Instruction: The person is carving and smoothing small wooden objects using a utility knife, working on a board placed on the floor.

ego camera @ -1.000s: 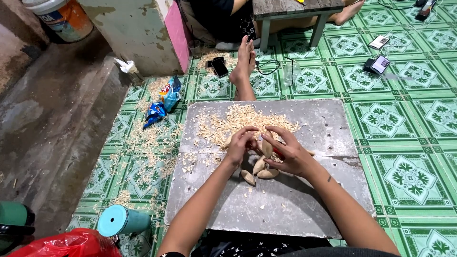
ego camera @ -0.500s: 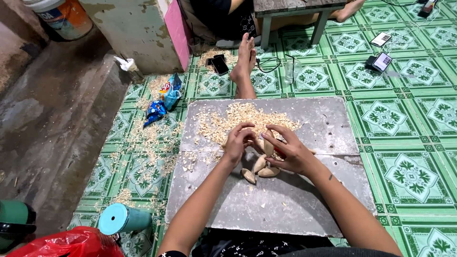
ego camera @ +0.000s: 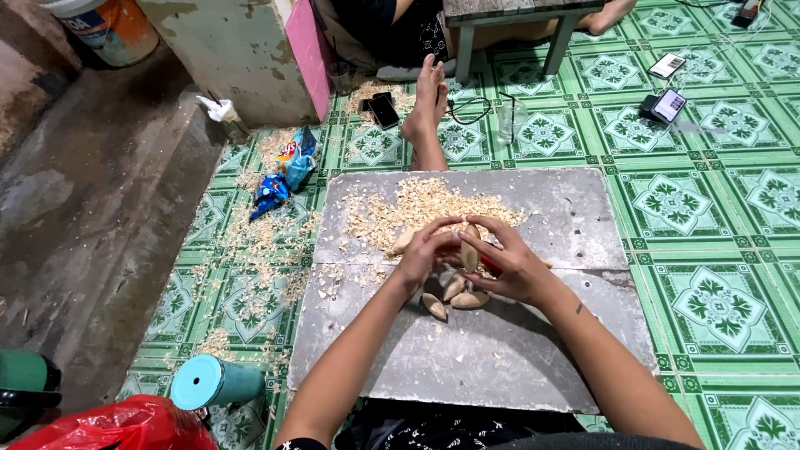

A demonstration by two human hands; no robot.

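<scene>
At the frame's centre, the right hand [ego camera: 518,268] curls its fingers [ego camera: 498,227] closed around a small pale wooden piece [ego camera: 469,252], held upright. The left hand [ego camera: 423,254] bends its fingers onto the same piece. Similar pieces [ego camera: 454,293] lie just below on the grey slab [ego camera: 533,350], shavings [ego camera: 417,210] above.

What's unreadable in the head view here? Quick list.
- Right hand: a red tool shows under the fingers; its kind and tip are hidden by the hand.
- Wooden piece: held by both hands; left hand covers one side, so its shape is unclear.
- Other person: cut off by the top edge; only a foot is shown whole.
- Green object: cut off by the left edge.
</scene>
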